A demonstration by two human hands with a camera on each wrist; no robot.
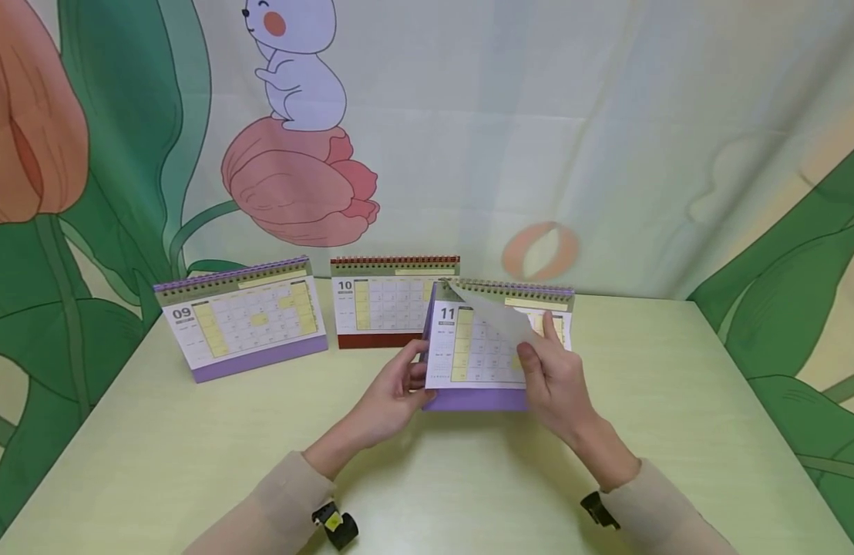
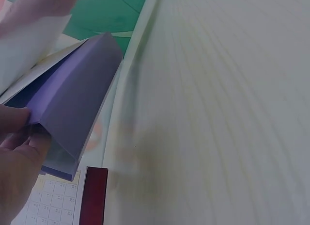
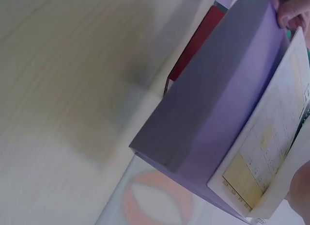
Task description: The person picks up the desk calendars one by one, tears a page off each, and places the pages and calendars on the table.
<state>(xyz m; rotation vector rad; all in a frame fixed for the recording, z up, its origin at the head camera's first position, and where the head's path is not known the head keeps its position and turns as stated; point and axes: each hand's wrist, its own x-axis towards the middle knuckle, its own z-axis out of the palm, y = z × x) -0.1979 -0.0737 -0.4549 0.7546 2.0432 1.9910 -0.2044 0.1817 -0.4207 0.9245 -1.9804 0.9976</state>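
A purple-based desk calendar [image 1: 441, 351] shows its page 11 in the head view. My left hand [image 1: 392, 389] grips its lower left side, the thumb on the purple base [image 1: 475, 399]. With thumb and fingers, my right hand [image 1: 559, 378] pinches a loose page [image 1: 499, 317], which bends diagonally across page 11 from the spiral binding. In the left wrist view, fingers [image 2: 36, 142] reach inside the folded base. The purple underside [image 3: 193, 104] is visible in the right wrist view, with a shadow on the table, so the calendar seems raised and tilted.
Another purple desk calendar, page 09 [image 1: 250, 320], stands at the left. Behind the held one is a red-based calendar, page 10 [image 1: 381, 304], partly covered by it. A printed curtain [image 1: 469, 154] hangs behind the pale table [image 1: 656, 385].
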